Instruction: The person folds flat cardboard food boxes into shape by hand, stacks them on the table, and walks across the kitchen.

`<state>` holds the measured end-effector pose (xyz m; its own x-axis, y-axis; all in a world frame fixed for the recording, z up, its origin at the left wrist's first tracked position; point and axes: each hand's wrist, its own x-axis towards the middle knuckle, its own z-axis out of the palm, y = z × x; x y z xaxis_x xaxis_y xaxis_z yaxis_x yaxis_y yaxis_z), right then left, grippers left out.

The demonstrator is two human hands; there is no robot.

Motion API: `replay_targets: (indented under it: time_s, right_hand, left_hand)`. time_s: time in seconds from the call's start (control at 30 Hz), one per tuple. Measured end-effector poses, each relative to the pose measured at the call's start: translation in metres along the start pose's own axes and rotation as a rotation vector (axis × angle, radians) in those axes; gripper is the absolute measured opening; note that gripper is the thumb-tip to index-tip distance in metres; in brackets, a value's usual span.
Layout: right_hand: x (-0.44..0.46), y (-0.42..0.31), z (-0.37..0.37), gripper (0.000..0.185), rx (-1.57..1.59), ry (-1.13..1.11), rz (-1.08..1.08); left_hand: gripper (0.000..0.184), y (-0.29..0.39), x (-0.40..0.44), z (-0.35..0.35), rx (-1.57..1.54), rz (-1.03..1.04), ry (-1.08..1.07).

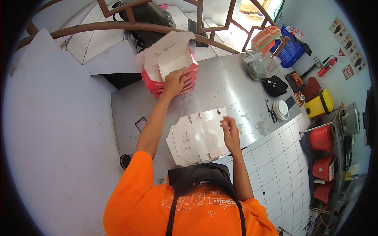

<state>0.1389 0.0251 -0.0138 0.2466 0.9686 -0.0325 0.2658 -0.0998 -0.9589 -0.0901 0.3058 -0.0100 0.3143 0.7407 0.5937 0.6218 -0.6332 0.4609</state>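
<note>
My left hand (pixel 174 82) reaches to the top cardboard box (pixel 158 74) of a stack at the back left of the metal table. Its fingers are bent over the near wall of that box, closed on the rim. The boxes are red outside and white inside, and the top one has its lid (pixel 168 48) raised. Closer to me lies a pile of flat white box blanks (pixel 193 133) with fold lines and printed marks. Just above the right edge of the pile is my right hand (pixel 230 131), somewhat blurred, its fingers loosely bent and apart with nothing in them.
Left of the blanks lie a phone (pixel 140 124) and a dark cup (pixel 125 161). Along the table's right side are a filled plastic bag (pixel 254 65), a black cap-like item (pixel 275 85), scissors (pixel 271 111) and a round white container (pixel 280 109). A brown railing (pixel 157 28) runs behind.
</note>
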Motion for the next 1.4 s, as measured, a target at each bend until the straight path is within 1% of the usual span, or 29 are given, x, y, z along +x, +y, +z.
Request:
replay_targets:
  time_s: [0.03,0.1,0.13,0.2,0.23,0.27,0.3,0.33,0.37,0.4,0.47,0.53,0.63,0.67,0.7,0.73,0.8,0.83,0.93,0.97,1.03,1.07,1.1,1.13,1.17,1.27,1.3,1.37,1.4]
  right_hand:
    - [-0.005,0.024,-0.003,0.046,-0.202,-0.018,-0.021]
    - [-0.018,0.083,-0.007,0.055,-0.601,-0.052,-0.051]
    - [-0.026,0.117,-0.007,0.057,-0.716,0.058,-0.002]
    - [-0.037,0.172,-0.006,0.061,-0.948,0.273,0.098]
    - [-0.041,0.18,-0.009,0.062,-0.968,0.249,0.153]
    - [-0.043,0.185,-0.013,0.064,-0.989,0.225,0.205]
    - [-0.042,0.189,-0.014,0.065,-1.01,0.204,0.254]
    - [-0.039,0.192,-0.013,0.065,-0.984,0.161,0.253]
    - [-0.035,0.194,-0.013,0.065,-0.958,0.121,0.252]
    - [-0.031,0.195,-0.014,0.065,-0.933,0.082,0.253]
    - [-0.025,0.197,-0.021,0.058,-0.894,0.068,0.213]
    - [-0.023,0.193,-0.027,0.053,-0.844,0.004,0.227]
    - [-0.028,0.191,-0.029,0.051,-0.736,0.073,0.102]
    - [-0.031,0.188,-0.033,0.051,-0.615,0.097,0.109]
    - [-0.033,0.173,-0.037,0.051,-0.494,0.119,0.114]
    - [-0.035,0.169,-0.038,0.051,-0.372,0.136,0.118]
    - [-0.039,0.166,-0.041,0.047,-0.381,0.334,0.107]
    - [-0.038,0.161,-0.043,0.044,-0.386,0.433,0.096]
    - [-0.054,0.113,-0.042,0.031,-0.161,0.633,0.126]
    - [-0.057,0.106,-0.032,0.023,-0.062,0.627,0.079]
    - [-0.06,0.084,-0.009,0.03,0.15,0.29,0.072]
    - [-0.06,0.067,0.007,0.036,0.341,0.119,0.095]
    - [-0.063,0.018,0.018,0.039,0.521,0.071,-0.036]
    - [-0.064,0.008,0.02,0.046,0.458,-0.031,-0.028]
    - [-0.063,-0.007,0.021,0.041,0.506,-0.103,-0.005]
    - [-0.061,-0.044,0.011,0.025,0.712,-0.208,-0.064]
    - [-0.061,-0.054,0.007,0.02,0.791,-0.223,-0.105]
    - [-0.068,-0.072,0.004,0.015,0.709,-0.204,-0.208]
    - [-0.07,-0.077,0.004,0.015,0.668,-0.196,-0.26]
  left_hand:
    - [0.051,-0.003,-0.003,0.005,0.094,0.053,0.061]
    - [0.057,0.044,-0.008,-0.008,0.099,0.021,0.338]
    - [0.061,0.069,-0.019,-0.011,0.101,0.004,0.473]
    - [0.053,0.095,-0.063,0.001,-0.104,0.068,0.204]
    - [0.051,0.114,-0.1,0.019,-0.243,-0.009,-0.014]
    - [0.057,0.13,-0.14,0.042,-0.493,-0.177,-0.289]
    - [0.074,0.131,-0.188,0.076,-0.417,-0.067,-0.527]
    - [0.09,0.149,-0.225,0.089,-0.188,-0.042,-0.773]
    - [0.097,0.157,-0.256,0.103,-0.17,-0.037,-0.891]
    - [0.096,0.168,-0.271,0.103,-0.119,-0.047,-0.934]
    - [0.095,0.172,-0.286,0.105,0.045,0.079,-0.91]
    - [0.083,0.171,-0.282,0.103,-0.03,0.052,-0.937]
    - [0.058,0.152,-0.273,0.105,-0.162,0.06,-1.039]
    - [0.049,0.147,-0.273,0.108,-0.215,0.07,-1.082]
    - [0.033,0.147,-0.267,0.106,-0.332,0.029,-0.948]
    - [0.032,0.141,-0.266,0.11,-0.38,-0.045,-0.938]
    - [0.032,0.129,-0.265,0.117,-0.472,-0.199,-0.913]
    - [0.032,0.133,-0.257,0.108,-0.526,-0.216,-0.76]
    - [0.032,0.154,-0.219,0.066,-0.545,-0.397,-0.547]
    - [0.032,0.164,-0.203,0.044,-0.57,-0.436,-0.568]
    - [0.033,0.185,-0.168,-0.003,-0.619,-0.507,-0.619]
    - [0.033,0.198,-0.155,-0.024,-0.622,-0.399,-0.672]
    - [0.032,0.209,-0.144,-0.043,-0.623,-0.292,-0.723]
    - [0.032,0.215,-0.135,-0.057,-0.622,-0.186,-0.767]
    - [0.031,0.212,-0.127,-0.064,-0.662,-0.112,-0.76]
    - [0.034,0.186,-0.117,-0.051,-1.181,-0.458,-0.59]
    - [0.035,0.191,-0.114,-0.051,-1.313,-0.584,-0.408]
    - [0.038,0.21,-0.111,-0.05,-1.548,-0.837,-0.018]
    - [0.039,0.217,-0.112,-0.05,-1.484,-0.857,0.036]
